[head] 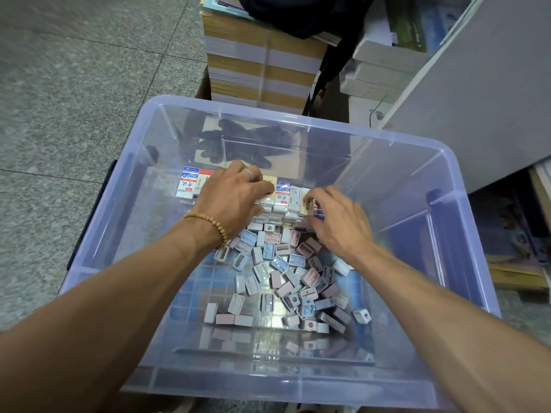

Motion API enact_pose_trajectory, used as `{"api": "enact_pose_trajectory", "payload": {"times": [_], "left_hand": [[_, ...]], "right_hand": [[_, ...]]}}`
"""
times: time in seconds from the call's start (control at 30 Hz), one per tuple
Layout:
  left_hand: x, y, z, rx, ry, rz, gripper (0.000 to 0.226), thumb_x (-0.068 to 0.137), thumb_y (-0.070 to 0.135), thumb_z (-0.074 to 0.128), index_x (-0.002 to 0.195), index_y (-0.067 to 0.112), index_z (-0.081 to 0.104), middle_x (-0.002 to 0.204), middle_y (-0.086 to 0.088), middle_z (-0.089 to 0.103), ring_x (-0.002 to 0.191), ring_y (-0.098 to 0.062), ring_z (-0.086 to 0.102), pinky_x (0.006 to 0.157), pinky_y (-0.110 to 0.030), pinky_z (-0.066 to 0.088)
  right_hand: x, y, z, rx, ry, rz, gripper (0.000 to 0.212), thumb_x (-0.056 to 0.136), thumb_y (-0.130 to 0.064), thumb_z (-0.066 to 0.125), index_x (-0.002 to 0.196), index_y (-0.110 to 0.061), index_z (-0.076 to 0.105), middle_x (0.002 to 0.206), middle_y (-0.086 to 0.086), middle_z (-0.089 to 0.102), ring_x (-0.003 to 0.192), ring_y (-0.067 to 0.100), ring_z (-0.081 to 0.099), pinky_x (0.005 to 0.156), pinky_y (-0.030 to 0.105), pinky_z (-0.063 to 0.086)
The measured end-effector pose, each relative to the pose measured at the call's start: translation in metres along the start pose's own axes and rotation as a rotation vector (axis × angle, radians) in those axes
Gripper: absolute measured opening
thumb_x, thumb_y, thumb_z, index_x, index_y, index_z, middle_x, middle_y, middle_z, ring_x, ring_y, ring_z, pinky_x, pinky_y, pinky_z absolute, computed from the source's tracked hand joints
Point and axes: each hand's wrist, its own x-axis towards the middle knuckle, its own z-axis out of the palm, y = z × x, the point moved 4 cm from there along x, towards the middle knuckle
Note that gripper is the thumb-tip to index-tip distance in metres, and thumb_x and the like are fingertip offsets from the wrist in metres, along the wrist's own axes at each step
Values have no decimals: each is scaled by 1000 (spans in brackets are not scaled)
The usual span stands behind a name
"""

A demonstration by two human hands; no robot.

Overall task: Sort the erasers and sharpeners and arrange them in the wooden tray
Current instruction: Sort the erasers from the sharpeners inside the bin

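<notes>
Erasers [190, 183] in printed sleeves stand in a row across the far part of a clear plastic bin [465, 204], which sits on a grey speckled floor [65, 99]. At the row's left end, two stand clear of the hands. The left hand [232, 195], with a bead bracelet [208, 225] at the wrist and a ring [248, 172] on one finger, lies palm down on the row, fingers curled over the erasers' tops. To its right, the right hand [337, 222] rests on the row's other end, fingers bent onto the erasers there; whether it pinches one I cannot tell. Sharpeners [277, 272], small pastel blue, pink and grey blocks, lie loose in a heap on the bin's bottom, nearer than the erasers and between the two forearms. Beyond the bin, a stack of paper [262, 64] stands on the floor.
</notes>
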Motion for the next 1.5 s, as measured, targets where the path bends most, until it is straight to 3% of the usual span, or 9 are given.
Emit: {"api": "enact_pose_trajectory", "payload": {"times": [0.4, 0.6, 0.73, 0.83, 0.97, 1.13, 1.23, 1.33, 1.5], "left_hand": [[7, -3, -5, -23, -152, -28, 45, 86, 34, 71, 128, 26, 59, 124, 2, 55, 114, -22, 44, 94, -36, 38], [-6, 8, -22, -66, -87, 1, 30, 85, 41, 69, 107, 21, 66, 103, -1, 62, 91, -20, 55, 73, -31, 45], [-34, 18, 11, -22, -546, -5, 33, 86, 55, 61, 102, 27, 58, 91, 4, 59, 82, -16, 53, 73, -30, 49], [-49, 5, 30, 137, -743, -45, 33, 87, 50, 62, 104, 23, 56, 109, -3, 63, 95, -23, 59, 81, -33, 52], [-54, -14, 42, 205, -761, -137, 50, 86, 41, 66, 126, 14, 52, 123, -10, 57, 107, -28, 59, 87, -36, 52], [-58, -20, 53, 74, -781, -163, 63, 81, 30, 76, 134, 15, 46, 133, -11, 46, 115, -29, 54, 90, -33, 47], [-56, -14, 58, -14, -716, -101, 49, 81, 18, 74, 125, 17, 51, 129, -6, 46, 114, -26, 52, 90, -31, 46], [-56, -4, 66, -83, -760, -23, 65, 84, 17, 72, 141, 20, 42, 142, -1, 34, 123, -25, 47, 100, -32, 43], [-54, -6, 64, 46, -655, 19, 63, 86, 6, 64, 142, 22, 41, 141, 0, 40, 120, -26, 50, 94, -36, 49]], "right_hand": [[8, -3, -7, -69, -162, -77, 38, 94, -26, 63, 127, -19, 46, 119, 5, 49, 99, 35, 60, 85, 47, 48], [-6, 7, -28, -37, -126, 12, 36, 93, -25, 61, 125, -20, 46, 125, 4, 55, 105, 34, 60, 85, 40, 47], [-25, 26, -26, -174, -291, 155, 10, 87, -20, 62, 96, -18, 65, 104, 5, 70, 96, 32, 63, 74, 32, 47], [-38, 34, -3, -288, -590, 183, 23, 86, -15, 61, 108, -13, 67, 115, 12, 67, 104, 31, 63, 79, 32, 51], [-42, 37, 17, -355, -616, 179, 40, 91, -8, 57, 130, -7, 51, 134, 16, 48, 124, 34, 52, 100, 37, 44], [-44, 39, 21, -369, -581, 185, 41, 90, -2, 57, 131, -7, 51, 137, 15, 38, 120, 36, 51, 101, 41, 44], [-46, 37, 21, -367, -572, 189, 43, 91, -1, 57, 133, -7, 49, 137, 16, 39, 121, 36, 50, 100, 39, 44], [-50, 37, 26, -380, -609, 171, 45, 90, 2, 58, 132, -5, 46, 132, 17, 46, 119, 37, 55, 92, 38, 46], [-55, 35, 30, -440, -677, 119, 41, 91, -4, 57, 131, -10, 49, 126, 13, 59, 115, 33, 60, 88, 37, 49]]}}
